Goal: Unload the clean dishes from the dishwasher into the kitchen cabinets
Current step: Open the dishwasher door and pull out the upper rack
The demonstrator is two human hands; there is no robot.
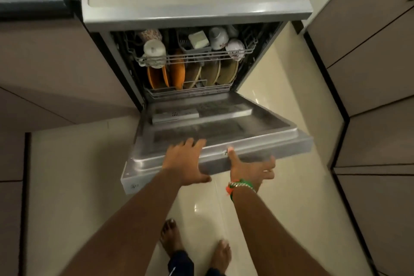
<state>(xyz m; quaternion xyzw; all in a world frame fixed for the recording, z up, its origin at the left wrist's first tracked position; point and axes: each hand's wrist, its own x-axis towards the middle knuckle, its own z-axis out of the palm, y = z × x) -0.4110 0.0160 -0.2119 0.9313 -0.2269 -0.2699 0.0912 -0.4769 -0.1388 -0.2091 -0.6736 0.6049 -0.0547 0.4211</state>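
Dim dishwasher (192, 18) interior, rear dishes (201, 69) obscured; both hands' fingers (197, 143) spread on door (257, 132) edge

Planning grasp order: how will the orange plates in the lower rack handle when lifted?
The orange plates stand on edge between rack tines, so they probably lift straight up. They look rigid and glazed, likely slippery and breakable. Packed close, they may knock each other.

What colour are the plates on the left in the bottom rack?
Orange plates, clearest in the head view.
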